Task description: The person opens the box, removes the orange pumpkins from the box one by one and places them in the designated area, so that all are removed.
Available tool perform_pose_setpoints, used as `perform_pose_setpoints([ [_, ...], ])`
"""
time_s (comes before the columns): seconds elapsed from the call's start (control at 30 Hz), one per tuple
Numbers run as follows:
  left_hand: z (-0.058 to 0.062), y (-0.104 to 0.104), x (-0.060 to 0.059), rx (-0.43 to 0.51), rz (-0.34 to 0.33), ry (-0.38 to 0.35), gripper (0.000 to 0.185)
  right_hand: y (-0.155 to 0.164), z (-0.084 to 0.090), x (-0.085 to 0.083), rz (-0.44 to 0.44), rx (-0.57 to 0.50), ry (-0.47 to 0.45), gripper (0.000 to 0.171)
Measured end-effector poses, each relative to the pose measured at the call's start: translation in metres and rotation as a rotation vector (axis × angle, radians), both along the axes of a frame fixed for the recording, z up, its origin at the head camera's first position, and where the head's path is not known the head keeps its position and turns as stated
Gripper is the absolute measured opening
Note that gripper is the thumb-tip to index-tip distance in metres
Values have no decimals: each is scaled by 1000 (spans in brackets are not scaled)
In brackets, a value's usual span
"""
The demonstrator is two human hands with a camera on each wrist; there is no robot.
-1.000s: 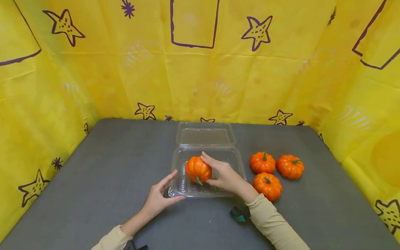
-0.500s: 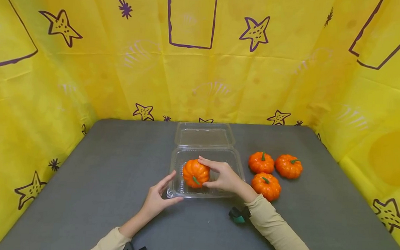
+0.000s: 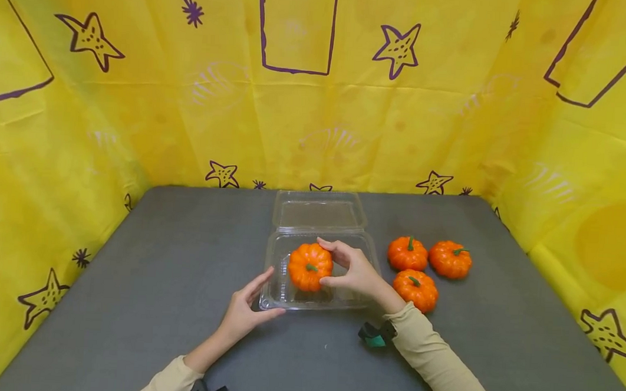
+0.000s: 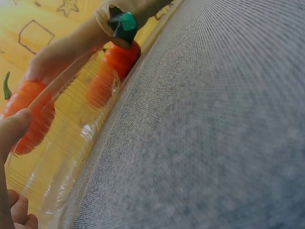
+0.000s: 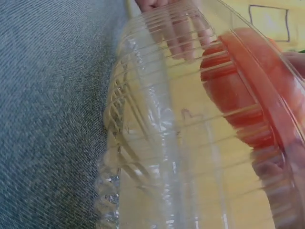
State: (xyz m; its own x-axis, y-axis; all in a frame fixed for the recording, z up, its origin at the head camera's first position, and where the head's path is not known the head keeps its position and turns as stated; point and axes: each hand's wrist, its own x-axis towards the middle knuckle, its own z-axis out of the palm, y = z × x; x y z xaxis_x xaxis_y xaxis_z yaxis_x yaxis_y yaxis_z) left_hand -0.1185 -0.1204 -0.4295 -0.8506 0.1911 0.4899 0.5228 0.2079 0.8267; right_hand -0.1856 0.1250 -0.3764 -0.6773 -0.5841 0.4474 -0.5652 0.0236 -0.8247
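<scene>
- Right hand (image 3: 359, 273) curls thumb and fingers round the small pumpkin (image 3: 310, 267), held inside the clear clamshell box (image 3: 282, 297) mid-table; a loose pinch could let it roll
- Left hand (image 3: 244, 314), fingers straight, steadies the box's near-left corner; the light box might skid

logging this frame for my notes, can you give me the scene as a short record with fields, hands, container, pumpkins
right hand: right hand grips a small orange pumpkin with a green stem inside the tray
left hand: left hand holds the tray's near left corner between straight fingers and thumb
container: clear plastic clamshell container, its lid open and laid back
loose pumpkins: three more orange pumpkins on the table, right of the container
surface: grey table
</scene>
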Motion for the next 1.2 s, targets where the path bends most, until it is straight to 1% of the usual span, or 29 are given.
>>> perform_pose_setpoints([
  [0.17,1,0,-3,-2,-7,1,72,1,5,-1,-6,-22,-37,51],
  [0.33,1,-1,-2,-2,-6,4,72,-1,6,0,-10,2,-77,65],
  [0.4,1,-2,-1,-1,-6,4,72,-1,6,1,-14,16,-75,67],
  [0.47,0,-2,-1,-5,-6,0,73,-1,6,2,-19,29,-54,67],
  [0.57,-1,-2,-1,-5,-11,-4,73,0,5,2,-22,39,-10,61],
  [0.63,-1,-2,-1,-4,-11,-5,72,1,6,1,-29,37,-2,59],
  [0.9,-2,-3,-1,1,-3,14,72,11,10,0,-34,15,-58,61],
  [1.0,-2,-2,0,3,-4,1,72,16,10,1,-40,9,-90,62],
  [1.07,-3,-1,0,5,-7,-6,72,19,6,0,-39,-4,-108,63],
  [1.2,-2,-2,1,8,-6,-11,72,22,3,-1,-23,-31,-86,65],
])
